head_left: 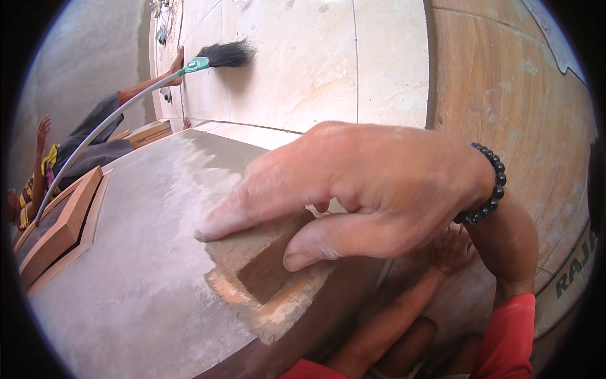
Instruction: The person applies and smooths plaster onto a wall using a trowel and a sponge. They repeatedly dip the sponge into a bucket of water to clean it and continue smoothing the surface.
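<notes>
My right hand (372, 189), with a black bead bracelet (499, 180) at its wrist, reaches leftward across the middle. Its thumb and fingers are closed on a rough, hollowed grey-brown block (278, 309) with orange-tan edges, whose exact kind I cannot make out. The block is held over or against a grey plastered surface (145, 221); whether they touch is unclear. My left hand (451, 246) lies beyond the right thumb, fingers stretched out on the wood-look tiles (492, 82). The right wrist partly covers it. Pale dust coats the right fingertips.
A broom (230, 54) with black bristles and a pale pole lies across the upper left, over cream tiles (297, 63). Brown wooden frames (63, 230) edge the plaster at left. Another person (82, 145) is at the far left. A printed sack (568, 284) is at lower right.
</notes>
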`<action>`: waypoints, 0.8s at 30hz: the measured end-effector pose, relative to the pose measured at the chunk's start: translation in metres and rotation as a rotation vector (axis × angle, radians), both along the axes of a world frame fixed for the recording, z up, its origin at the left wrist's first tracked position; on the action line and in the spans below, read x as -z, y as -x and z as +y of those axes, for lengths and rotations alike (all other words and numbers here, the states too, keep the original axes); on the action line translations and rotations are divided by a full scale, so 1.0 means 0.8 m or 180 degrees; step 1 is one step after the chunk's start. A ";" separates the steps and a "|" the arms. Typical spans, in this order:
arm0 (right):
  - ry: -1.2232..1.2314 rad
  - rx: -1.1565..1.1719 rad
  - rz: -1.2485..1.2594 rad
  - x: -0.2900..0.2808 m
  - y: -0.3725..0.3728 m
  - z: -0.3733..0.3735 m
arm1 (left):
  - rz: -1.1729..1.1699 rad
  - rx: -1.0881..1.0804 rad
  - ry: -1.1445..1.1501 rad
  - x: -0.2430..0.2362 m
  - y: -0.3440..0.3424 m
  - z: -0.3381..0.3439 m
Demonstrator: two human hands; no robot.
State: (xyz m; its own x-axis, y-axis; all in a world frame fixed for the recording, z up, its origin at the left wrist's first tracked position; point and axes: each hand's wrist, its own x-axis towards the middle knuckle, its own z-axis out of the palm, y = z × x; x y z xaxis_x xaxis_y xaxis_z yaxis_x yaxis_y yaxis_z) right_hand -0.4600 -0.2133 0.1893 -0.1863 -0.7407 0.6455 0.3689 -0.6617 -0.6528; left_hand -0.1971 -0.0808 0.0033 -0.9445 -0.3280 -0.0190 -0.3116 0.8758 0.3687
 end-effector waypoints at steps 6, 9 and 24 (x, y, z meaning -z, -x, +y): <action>-0.0464 0.0589 0.1033 0.076 0.007 0.023 | -0.0035 0.0047 -0.0077 -0.010 0.008 0.000; -0.2049 0.0370 0.0656 0.077 0.030 0.079 | -0.0075 0.0049 -0.0150 -0.017 0.014 0.003; -0.2839 0.3027 -0.2176 0.038 -0.185 0.097 | -0.0150 0.0119 0.0083 -0.019 0.014 0.004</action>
